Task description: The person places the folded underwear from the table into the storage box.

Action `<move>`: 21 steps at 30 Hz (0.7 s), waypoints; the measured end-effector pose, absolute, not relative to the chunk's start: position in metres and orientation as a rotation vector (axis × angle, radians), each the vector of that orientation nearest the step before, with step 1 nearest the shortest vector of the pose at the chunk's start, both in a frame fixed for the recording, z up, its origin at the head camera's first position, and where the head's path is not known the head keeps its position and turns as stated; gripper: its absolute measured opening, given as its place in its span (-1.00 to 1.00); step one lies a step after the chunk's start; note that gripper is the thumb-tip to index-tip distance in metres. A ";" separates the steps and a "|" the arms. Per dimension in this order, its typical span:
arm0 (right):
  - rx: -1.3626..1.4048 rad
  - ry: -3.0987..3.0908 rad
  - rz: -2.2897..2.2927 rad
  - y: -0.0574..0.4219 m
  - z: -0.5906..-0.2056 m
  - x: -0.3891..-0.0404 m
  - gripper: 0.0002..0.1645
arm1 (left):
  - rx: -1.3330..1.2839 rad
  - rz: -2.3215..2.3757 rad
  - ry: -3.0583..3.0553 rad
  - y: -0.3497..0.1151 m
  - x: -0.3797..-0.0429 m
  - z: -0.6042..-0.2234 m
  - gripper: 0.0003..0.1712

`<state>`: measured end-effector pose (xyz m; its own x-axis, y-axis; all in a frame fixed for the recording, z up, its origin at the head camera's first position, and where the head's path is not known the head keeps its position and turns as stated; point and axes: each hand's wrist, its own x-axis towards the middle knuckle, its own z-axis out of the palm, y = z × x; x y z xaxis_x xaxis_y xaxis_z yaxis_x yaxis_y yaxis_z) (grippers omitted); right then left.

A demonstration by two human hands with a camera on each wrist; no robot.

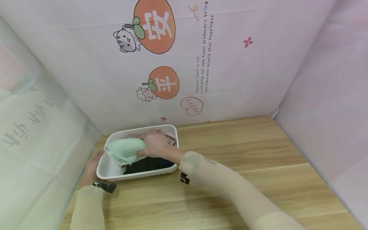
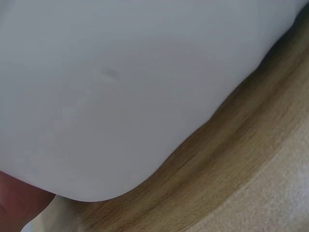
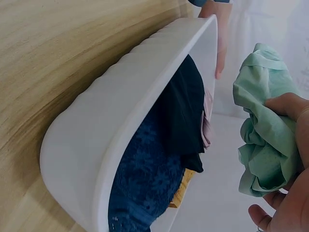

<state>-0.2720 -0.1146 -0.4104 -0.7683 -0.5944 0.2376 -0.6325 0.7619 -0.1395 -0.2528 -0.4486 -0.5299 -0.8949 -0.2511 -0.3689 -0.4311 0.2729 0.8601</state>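
A white plastic basin holds several pieces of clothing. My right hand is over it and grips a bunched mint-green garment, with the thumb across the cloth in the right wrist view. Below the garment lie a black cloth and a navy cloth with a flower pattern. Against the outside of the basin's left end rests my left hand, its fingers extended along the wall in the right wrist view. The left wrist view is mostly filled by the basin's wall.
The basin stands on a wood-grain table, close to a printed white curtain at the back. More curtain hangs at the left and right sides. A pink cloth and a yellow piece also lie in the basin.
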 end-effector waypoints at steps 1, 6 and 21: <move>0.969 -2.778 0.294 -0.116 -0.411 -0.272 -0.42 | -0.648 1.684 2.373 -0.448 -0.253 -0.529 0.14; 0.947 -2.772 0.217 -0.125 -0.416 -0.272 -0.42 | -0.664 1.698 2.354 -0.441 -0.247 -0.518 0.12; 0.914 -2.863 0.076 -0.149 -0.424 -0.269 -0.43 | -0.667 1.749 2.351 -0.439 -0.242 -0.515 -0.08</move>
<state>-0.2685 -0.1494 -0.4241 -0.8067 -0.5733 0.1435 -0.5801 0.8145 -0.0069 -0.2418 -0.4387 -0.5148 -0.8927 -0.2671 -0.3631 -0.4245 0.2275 0.8764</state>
